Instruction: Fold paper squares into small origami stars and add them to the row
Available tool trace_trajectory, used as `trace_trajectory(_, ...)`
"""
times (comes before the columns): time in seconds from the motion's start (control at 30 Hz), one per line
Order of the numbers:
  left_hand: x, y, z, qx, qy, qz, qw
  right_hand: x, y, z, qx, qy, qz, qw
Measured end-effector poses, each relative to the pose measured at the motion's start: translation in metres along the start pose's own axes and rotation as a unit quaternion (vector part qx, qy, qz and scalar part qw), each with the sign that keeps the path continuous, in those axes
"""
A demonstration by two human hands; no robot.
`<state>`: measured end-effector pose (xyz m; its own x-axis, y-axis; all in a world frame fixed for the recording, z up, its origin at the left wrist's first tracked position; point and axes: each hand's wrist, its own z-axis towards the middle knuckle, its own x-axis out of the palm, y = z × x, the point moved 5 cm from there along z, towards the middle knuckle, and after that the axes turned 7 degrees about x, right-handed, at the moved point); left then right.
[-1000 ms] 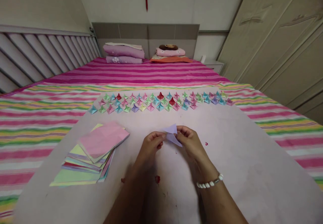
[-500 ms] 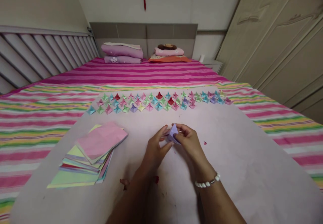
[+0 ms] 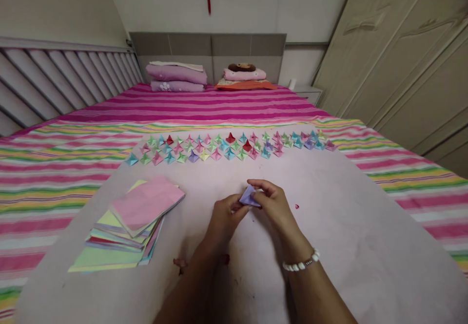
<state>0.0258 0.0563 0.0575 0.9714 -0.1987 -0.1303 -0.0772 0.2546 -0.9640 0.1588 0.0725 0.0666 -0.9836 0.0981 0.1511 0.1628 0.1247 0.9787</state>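
Note:
A small folded piece of purple paper (image 3: 248, 197) is held between both hands, above the middle of the pale sheet (image 3: 340, 246). My left hand (image 3: 224, 219) pinches its lower left corner between thumb and fingers. On the other side, my right hand (image 3: 276, 204) grips it with the thumb pressed on its front face; a white beaded bracelet (image 3: 302, 266) circles that wrist. Beyond the hands, rows of small folded paper boats (image 3: 230, 154) in several colours stand across the sheet.
A loose stack of coloured paper sheets (image 3: 148, 202) lies to the left, pink on top. Tiny red scraps (image 3: 297, 206) dot the sheet. Around it spreads a striped bedspread (image 3: 409, 178), with folded bedding (image 3: 177, 74) by the headboard, a rail (image 3: 73, 78) left and a wardrobe (image 3: 402, 56) right.
The purple paper has tilted and dropped slightly to the left, its peak lower than before. My left fingers have closed in on its edge, and the right fingers have shifted a little.

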Motion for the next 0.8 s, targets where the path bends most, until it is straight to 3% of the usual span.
trace_trajectory(0.13,0.0,0.001,0.001,-0.014,-0.018,-0.085,0.996,0.002,0.0,-0.002,0.019,0.017,0.013,1.0)
trace_trajectory(0.27,-0.008,0.007,0.002,-0.078,-0.068,-0.101,0.989,0.005,0.002,-0.004,0.018,0.05,0.035,0.998)
trace_trajectory(0.43,-0.01,0.01,0.003,-0.107,-0.044,-0.122,0.986,0.009,0.003,-0.006,0.031,0.075,0.02,0.997)
trace_trajectory(0.6,-0.002,0.012,0.001,-0.118,0.001,-0.13,0.985,0.004,0.003,-0.004,0.02,0.03,0.038,0.999)
trace_trajectory(0.8,-0.002,0.012,0.001,-0.113,-0.006,-0.125,0.986,0.005,0.009,-0.004,-0.034,0.053,0.047,0.997)
